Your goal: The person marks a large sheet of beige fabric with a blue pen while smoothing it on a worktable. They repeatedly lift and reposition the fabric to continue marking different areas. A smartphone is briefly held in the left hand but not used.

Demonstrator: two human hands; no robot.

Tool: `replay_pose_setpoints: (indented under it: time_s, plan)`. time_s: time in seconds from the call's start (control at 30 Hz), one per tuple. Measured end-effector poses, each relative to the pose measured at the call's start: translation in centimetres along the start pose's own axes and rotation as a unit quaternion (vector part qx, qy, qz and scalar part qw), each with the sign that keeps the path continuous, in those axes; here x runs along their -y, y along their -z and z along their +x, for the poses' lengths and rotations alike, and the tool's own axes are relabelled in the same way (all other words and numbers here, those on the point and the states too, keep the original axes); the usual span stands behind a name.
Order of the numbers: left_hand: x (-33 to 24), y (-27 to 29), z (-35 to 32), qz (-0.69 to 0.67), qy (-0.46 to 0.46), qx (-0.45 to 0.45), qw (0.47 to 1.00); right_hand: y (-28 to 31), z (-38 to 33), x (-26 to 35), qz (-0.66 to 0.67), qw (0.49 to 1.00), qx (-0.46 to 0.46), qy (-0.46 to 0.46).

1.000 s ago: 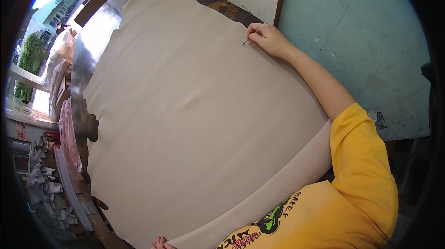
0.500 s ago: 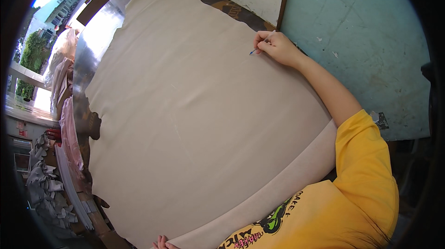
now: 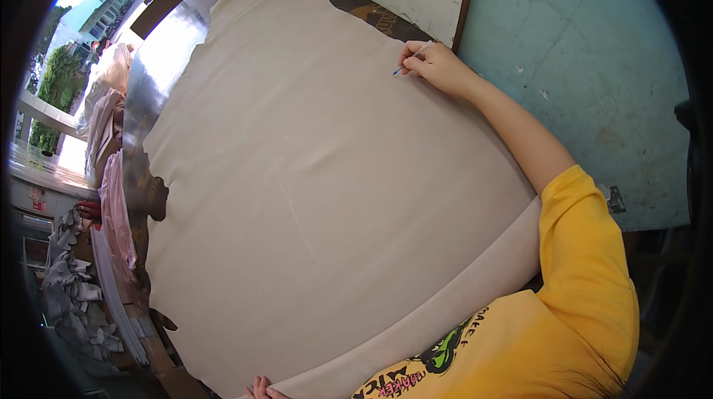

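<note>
A large beige leather hide [image 3: 327,169] with an irregular outline lies spread over a table, its near edge drooping in a curved fold toward my body. My right hand [image 3: 440,70] is closed around a slim pen [image 3: 397,72] near the hide's far right edge. The pen's blue tip points down and left, at or just above the leather; whether it touches is too small to tell. At the lower edge of the picture, the fingers of my left hand [image 3: 261,388] rest on the hide beside the fold. The rest of that hand is hidden.
The dark, shiny tabletop [image 3: 152,105] shows along the hide's left and far edges. A pale green board [image 3: 579,94] stands at the right. Pinkish plastic sheeting [image 3: 115,206] hangs at the left, above grey scraps [image 3: 70,287] and cardboard.
My right hand has shifted slightly left and away from me with the pen. The view has shifted a little. My left hand stays at the near edge.
</note>
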State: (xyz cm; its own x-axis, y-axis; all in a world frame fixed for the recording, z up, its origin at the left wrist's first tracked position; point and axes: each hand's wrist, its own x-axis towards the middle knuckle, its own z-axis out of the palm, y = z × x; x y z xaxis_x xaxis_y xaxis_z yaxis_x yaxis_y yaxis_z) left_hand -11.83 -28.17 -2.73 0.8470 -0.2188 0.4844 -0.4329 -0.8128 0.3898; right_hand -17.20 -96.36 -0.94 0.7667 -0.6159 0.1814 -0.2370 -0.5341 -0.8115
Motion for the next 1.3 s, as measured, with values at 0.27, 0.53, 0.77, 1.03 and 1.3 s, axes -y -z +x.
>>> replay_pose_setpoints:
  time_s: [0.27, 0.53, 0.77, 1.03, 1.3]
  plan:
    - [-0.2, 0.0, -0.1, -0.018, 0.012, 0.004, 1.000, 0.9, -0.3, 0.4, -0.065, 0.994, 0.044, -0.070]
    - [-0.6, -0.1, 0.0, -0.034, 0.019, -0.007, 0.999, 0.9, -2.0, 0.1, -0.011, 1.000, -0.006, -0.021]
    - [0.2, -0.3, -0.1, -0.027, 0.005, -0.008, 1.000, 0.9, -1.8, 0.2, -0.012, 1.000, 0.013, 0.001]
    - [-0.1, 0.1, -0.1, -0.025, 0.021, 0.012, 0.999, 1.5, -2.9, 0.1, 0.008, 0.998, 0.025, -0.050]
    - [-0.7, -0.2, -0.2, -0.047, 0.044, -0.014, 0.998, 5.3, -4.9, -0.9, -0.074, 0.994, -0.044, -0.068]
